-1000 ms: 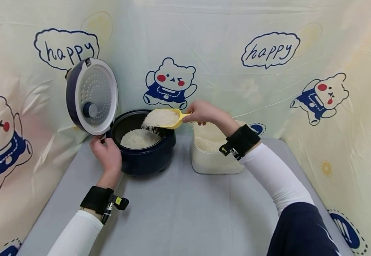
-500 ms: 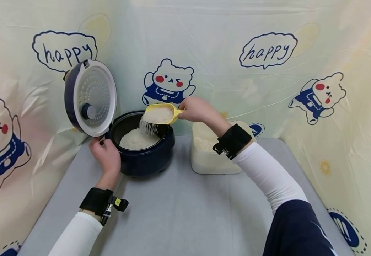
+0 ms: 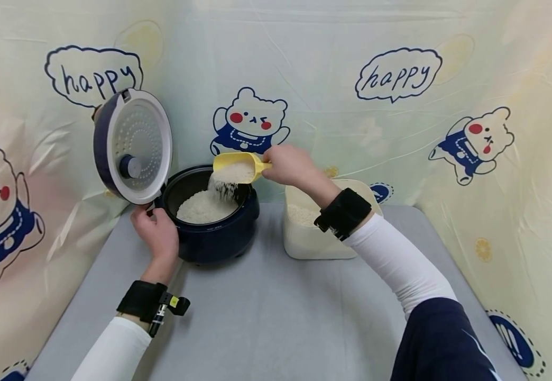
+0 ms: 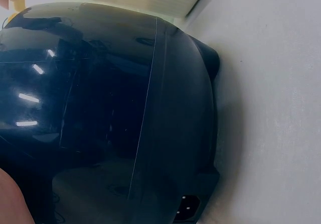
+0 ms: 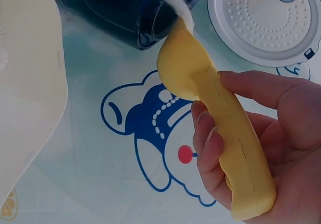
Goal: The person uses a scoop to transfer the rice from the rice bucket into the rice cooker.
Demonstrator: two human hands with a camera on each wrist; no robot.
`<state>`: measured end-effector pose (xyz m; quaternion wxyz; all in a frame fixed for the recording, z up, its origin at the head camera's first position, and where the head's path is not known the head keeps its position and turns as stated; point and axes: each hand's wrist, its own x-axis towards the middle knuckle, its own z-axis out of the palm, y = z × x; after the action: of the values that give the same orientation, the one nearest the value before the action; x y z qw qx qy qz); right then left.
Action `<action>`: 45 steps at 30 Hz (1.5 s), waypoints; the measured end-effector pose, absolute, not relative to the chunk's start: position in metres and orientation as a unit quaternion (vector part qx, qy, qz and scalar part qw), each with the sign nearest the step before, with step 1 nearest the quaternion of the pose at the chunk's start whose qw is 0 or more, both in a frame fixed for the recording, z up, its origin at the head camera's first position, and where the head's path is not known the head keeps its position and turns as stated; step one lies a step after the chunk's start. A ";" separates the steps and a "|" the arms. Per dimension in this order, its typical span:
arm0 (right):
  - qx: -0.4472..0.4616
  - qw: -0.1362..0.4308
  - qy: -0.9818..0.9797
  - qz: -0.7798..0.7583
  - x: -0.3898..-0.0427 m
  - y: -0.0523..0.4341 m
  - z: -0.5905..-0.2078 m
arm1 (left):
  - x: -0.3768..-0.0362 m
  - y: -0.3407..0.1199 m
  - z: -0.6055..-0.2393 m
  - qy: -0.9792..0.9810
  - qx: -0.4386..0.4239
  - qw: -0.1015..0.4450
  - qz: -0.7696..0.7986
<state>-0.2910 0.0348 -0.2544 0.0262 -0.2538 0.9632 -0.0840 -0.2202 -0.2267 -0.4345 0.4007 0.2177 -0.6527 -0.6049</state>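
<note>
A dark blue rice cooker (image 3: 216, 243) stands on the table with its lid (image 3: 140, 143) raised on the left. White rice (image 3: 207, 206) is heaped in its pot. My right hand (image 3: 287, 166) grips the handle of a yellow scoop (image 3: 240, 159), which tips over the pot's right rim. Rice streams from its mouth. In the right wrist view, my fingers wrap the scoop (image 5: 235, 133) from below, thumb along its side. At the lid's hinge, my left hand (image 3: 159, 230) holds the cooker's left edge; the lid and body hide some fingertips. A power socket (image 4: 188, 207) shows low on the cooker's body.
Right of the cooker stands a cream-coloured bin (image 3: 316, 243) holding rice, partly behind my right forearm. The grey tabletop (image 3: 276, 317) runs toward me. A printed curtain (image 3: 328, 106) hangs close behind and along both sides.
My right hand has moved the scoop slightly left and up and tilted it further. Rice pours faster, and less is left in the scoop. My left hand stays at the hinge.
</note>
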 end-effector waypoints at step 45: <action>-0.307 -0.157 0.936 -0.064 -0.278 0.025 -0.284 | -0.220 -0.225 -0.435 -0.652 0.221 0.394 -0.609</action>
<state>-0.2781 0.0255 -0.2838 -0.1570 -0.3072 0.9364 -0.0636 -0.2202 -0.2252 -0.4351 0.3945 0.2205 -0.6520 -0.6088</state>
